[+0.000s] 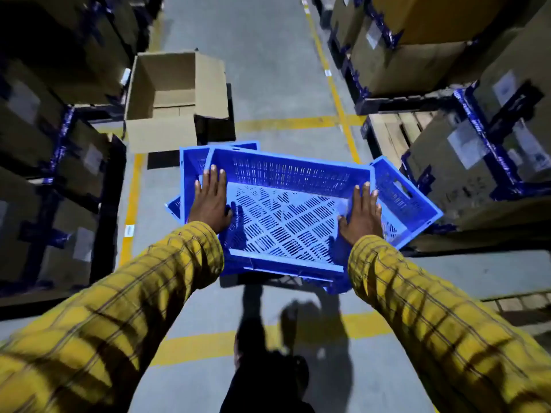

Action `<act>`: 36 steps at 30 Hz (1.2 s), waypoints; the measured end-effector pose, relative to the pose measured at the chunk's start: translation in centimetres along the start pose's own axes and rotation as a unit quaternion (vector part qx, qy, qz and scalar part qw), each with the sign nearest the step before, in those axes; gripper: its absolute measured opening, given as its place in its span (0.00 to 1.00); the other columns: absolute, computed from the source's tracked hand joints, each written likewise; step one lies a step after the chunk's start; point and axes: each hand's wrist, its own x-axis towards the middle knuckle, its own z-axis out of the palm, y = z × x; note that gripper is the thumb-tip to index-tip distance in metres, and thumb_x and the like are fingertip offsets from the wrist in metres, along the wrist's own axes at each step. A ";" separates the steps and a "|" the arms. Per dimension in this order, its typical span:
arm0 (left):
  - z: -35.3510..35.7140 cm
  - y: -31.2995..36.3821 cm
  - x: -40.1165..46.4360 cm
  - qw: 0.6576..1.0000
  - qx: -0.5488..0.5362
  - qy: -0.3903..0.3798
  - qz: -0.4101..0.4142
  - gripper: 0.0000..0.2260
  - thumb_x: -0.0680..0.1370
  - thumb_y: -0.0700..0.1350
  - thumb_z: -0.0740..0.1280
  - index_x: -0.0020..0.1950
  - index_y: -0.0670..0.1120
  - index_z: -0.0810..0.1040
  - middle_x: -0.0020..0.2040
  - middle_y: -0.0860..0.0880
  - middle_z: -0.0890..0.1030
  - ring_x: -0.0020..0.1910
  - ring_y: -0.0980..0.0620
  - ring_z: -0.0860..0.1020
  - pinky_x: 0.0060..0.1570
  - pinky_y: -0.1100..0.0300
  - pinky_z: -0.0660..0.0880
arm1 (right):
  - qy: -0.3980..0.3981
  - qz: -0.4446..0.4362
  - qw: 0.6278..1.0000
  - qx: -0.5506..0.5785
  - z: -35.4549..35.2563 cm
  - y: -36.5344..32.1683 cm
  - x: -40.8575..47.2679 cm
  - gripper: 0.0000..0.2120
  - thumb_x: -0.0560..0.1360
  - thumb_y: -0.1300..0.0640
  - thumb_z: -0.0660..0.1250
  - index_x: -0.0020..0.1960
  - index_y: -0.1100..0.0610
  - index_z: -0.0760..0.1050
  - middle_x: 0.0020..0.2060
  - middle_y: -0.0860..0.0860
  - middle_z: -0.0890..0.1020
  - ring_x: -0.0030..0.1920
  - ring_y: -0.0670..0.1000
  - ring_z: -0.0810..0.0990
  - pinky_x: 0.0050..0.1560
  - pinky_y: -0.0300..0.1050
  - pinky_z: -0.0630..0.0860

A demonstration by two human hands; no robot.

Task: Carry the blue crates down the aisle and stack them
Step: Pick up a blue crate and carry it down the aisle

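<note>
Both hands, left [210,198] & right [362,211], are laid flat w/ fingers straight on the side rims of the top blue crate [286,216]. It's carried straight ahead, long axis crosswise betw. them, other crates [405,198] skewed beneath, aisle floor [268,70] ahead.

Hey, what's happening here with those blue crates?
A person in yellow checked sleeves holds a top blue crate, left hand and right hand flat on its side rims. More blue crates sit skewed beneath it. An open cardboard box stands ahead in the warehouse aisle.
</note>
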 end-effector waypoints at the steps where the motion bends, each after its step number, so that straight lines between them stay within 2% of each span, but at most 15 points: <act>1: 0.2 -0.1 0.6 1.000 0.025 -0.008 -0.005 0.44 0.76 0.52 0.67 0.80 0.39 0.42 0.80 0.38 0.43 0.79 0.38 0.42 0.76 0.39 0.46 | 0.006 0.009 1.000 -0.011 0.2 -0.2 0.4 0.41 0.77 0.51 0.64 0.80 0.55 0.43 0.80 0.54 0.40 0.79 0.59 0.41 0.77 0.57 0.46; 6: 1.2 -1.0 2.9 0.996 0.025 -0.075 -0.038 0.44 0.77 0.47 0.68 0.80 0.41 0.40 0.80 0.38 0.40 0.78 0.37 0.39 0.75 0.38 0.45 | 0.003 0.053 0.997 -0.057 1.6 -0.3 1.4 0.36 0.80 0.51 0.60 0.80 0.56 0.46 0.80 0.56 0.42 0.79 0.60 0.43 0.77 0.58 0.49; 8: 1.9 -1.6 3.5 0.996 0.024 -0.071 -0.042 0.39 0.79 0.42 0.64 0.80 0.41 0.40 0.80 0.38 0.39 0.78 0.37 0.39 0.75 0.37 0.46 | 0.000 0.059 0.995 -0.075 2.0 0.0 1.6 0.35 0.81 0.53 0.59 0.80 0.55 0.44 0.79 0.56 0.40 0.79 0.59 0.41 0.78 0.57 0.47; 11: 2.7 -2.5 4.2 0.997 0.011 -0.053 -0.049 0.31 0.82 0.37 0.56 0.79 0.40 0.41 0.79 0.37 0.40 0.78 0.38 0.39 0.75 0.38 0.49 | -0.008 0.080 0.992 -0.097 2.0 0.0 1.9 0.33 0.82 0.60 0.55 0.80 0.55 0.41 0.79 0.56 0.37 0.79 0.58 0.37 0.78 0.56 0.45; 13: 2.9 -3.1 4.2 0.998 0.009 -0.038 -0.046 0.28 0.82 0.34 0.53 0.79 0.38 0.43 0.79 0.35 0.40 0.78 0.36 0.40 0.75 0.40 0.53 | -0.003 0.104 0.990 -0.094 2.0 0.0 1.9 0.33 0.81 0.67 0.51 0.80 0.55 0.41 0.79 0.55 0.37 0.79 0.57 0.37 0.77 0.55 0.50; 15: 3.3 -3.8 4.1 0.999 -0.007 -0.033 -0.042 0.29 0.81 0.31 0.52 0.79 0.37 0.43 0.79 0.34 0.40 0.78 0.35 0.41 0.72 0.41 0.61 | 0.005 0.138 0.987 -0.086 1.9 0.0 2.1 0.35 0.79 0.72 0.51 0.80 0.55 0.42 0.79 0.54 0.37 0.79 0.59 0.44 0.72 0.56 0.62; 17: 3.2 -4.2 3.7 0.997 -0.043 -0.034 -0.061 0.33 0.80 0.29 0.54 0.80 0.41 0.41 0.79 0.38 0.39 0.78 0.34 0.49 0.62 0.38 0.71 | 0.008 0.172 0.983 -0.069 1.7 0.1 2.0 0.38 0.78 0.73 0.53 0.80 0.51 0.42 0.79 0.54 0.38 0.73 0.63 0.61 0.60 0.57 0.71; 19: 2.7 -4.2 3.3 0.994 -0.069 -0.051 -0.071 0.34 0.80 0.32 0.55 0.80 0.46 0.41 0.79 0.38 0.44 0.68 0.29 0.67 0.53 0.38 0.73 | -0.004 0.191 0.981 -0.045 1.5 0.4 1.7 0.37 0.79 0.70 0.52 0.80 0.47 0.41 0.79 0.57 0.46 0.64 0.65 0.71 0.55 0.58 0.72; 21: 2.2 -4.4 2.9 0.993 -0.074 -0.059 -0.072 0.34 0.80 0.34 0.55 0.80 0.49 0.41 0.76 0.35 0.52 0.56 0.27 0.75 0.49 0.39 0.73 | -0.001 0.200 0.980 -0.023 1.5 0.9 1.4 0.35 0.81 0.66 0.50 0.80 0.44 0.40 0.74 0.63 0.58 0.62 0.66 0.73 0.57 0.60 0.71; 24: 2.1 -4.9 2.5 0.995 -0.070 -0.037 -0.060 0.36 0.79 0.32 0.56 0.80 0.49 0.41 0.72 0.34 0.58 0.51 0.27 0.76 0.47 0.39 0.73 | 0.030 0.203 0.979 0.003 1.9 1.4 0.9 0.33 0.81 0.63 0.52 0.80 0.47 0.41 0.67 0.67 0.67 0.62 0.68 0.74 0.58 0.60 0.71; 26: 2.1 -5.1 2.2 0.997 -0.060 -0.031 -0.048 0.36 0.79 0.32 0.58 0.80 0.47 0.42 0.71 0.34 0.60 0.51 0.28 0.76 0.46 0.38 0.74 | 0.046 0.214 0.976 0.018 1.8 1.4 0.4 0.32 0.81 0.65 0.53 0.80 0.53 0.44 0.67 0.67 0.68 0.63 0.68 0.73 0.58 0.60 0.71; 29: 1.7 -5.3 2.3 0.996 -0.073 -0.023 -0.046 0.33 0.79 0.33 0.58 0.80 0.42 0.45 0.70 0.34 0.63 0.56 0.28 0.74 0.48 0.38 0.73 | 0.045 0.245 0.967 0.045 1.3 1.6 -0.6 0.31 0.80 0.68 0.54 0.80 0.60 0.46 0.70 0.67 0.66 0.68 0.67 0.70 0.64 0.58 0.69; 32: 0.9 -4.9 2.2 0.995 -0.093 -0.010 -0.030 0.30 0.79 0.34 0.60 0.79 0.38 0.51 0.67 0.32 0.68 0.62 0.30 0.71 0.53 0.37 0.71 | 0.046 0.268 0.959 0.081 0.7 2.4 -2.6 0.32 0.77 0.67 0.62 0.78 0.63 0.53 0.71 0.65 0.66 0.70 0.66 0.68 0.67 0.57 0.67; 34: 0.1 -4.5 2.1 0.991 -0.129 -0.002 -0.023 0.29 0.78 0.35 0.64 0.77 0.37 0.57 0.64 0.32 0.70 0.62 0.31 0.70 0.56 0.39 0.70 | 0.067 0.291 0.947 0.116 -0.1 2.7 -4.2 0.25 0.75 0.65 0.65 0.71 0.62 0.64 0.65 0.65 0.71 0.65 0.67 0.73 0.63 0.57 0.71; 36: -0.8 -4.0 1.9 0.982 -0.185 0.008 -0.020 0.23 0.77 0.37 0.65 0.70 0.35 0.66 0.60 0.31 0.73 0.60 0.32 0.72 0.57 0.43 0.70 | 0.081 0.324 0.930 0.152 -1.2 3.0 -6.2 0.16 0.76 0.63 0.64 0.63 0.60 0.69 0.60 0.65 0.74 0.60 0.67 0.76 0.58 0.56 0.72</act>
